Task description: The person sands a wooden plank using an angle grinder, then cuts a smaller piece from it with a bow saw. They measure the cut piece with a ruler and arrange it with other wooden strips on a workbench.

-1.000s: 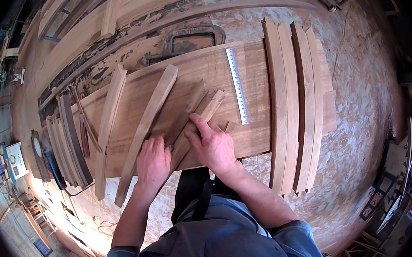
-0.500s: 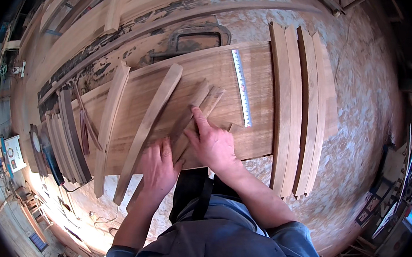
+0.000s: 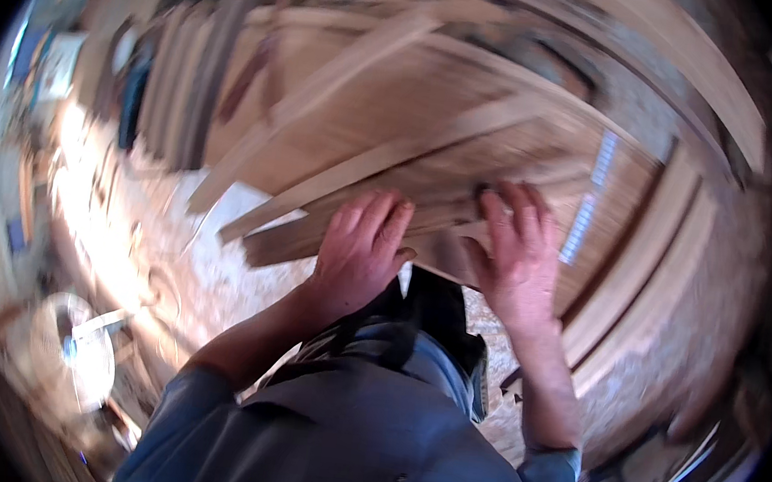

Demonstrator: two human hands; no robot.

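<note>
My left hand (image 3: 362, 243) is closed over the near side of a long wooden strip (image 3: 286, 241), fingers bent across it and the thumb toward the right. Farther along the wood, my right hand (image 3: 522, 254) grips with its thumb on the near side and its fingers on top. A small dark spot shows at its fingertips, too blurred to name. The strips lie slanted on a wide wooden board (image 3: 337, 78). Another pale strip (image 3: 395, 144) runs just beyond them. Right of my right hand, a metal ruler (image 3: 588, 200) lies on the board.
Curved wooden pieces (image 3: 651, 234) lie at the right end of the board. Several upright-looking slats (image 3: 174, 81) are grouped at the left, near a dark blue tool (image 3: 133, 96). A clamp (image 3: 565, 68) sits behind the board. A white round fan-like object (image 3: 78, 355) stands at lower left.
The view has swung, so the board and strips now slant differently and appear shifted. My hands are farther apart, the right one farther right along the wood. The frame is more blurred.
</note>
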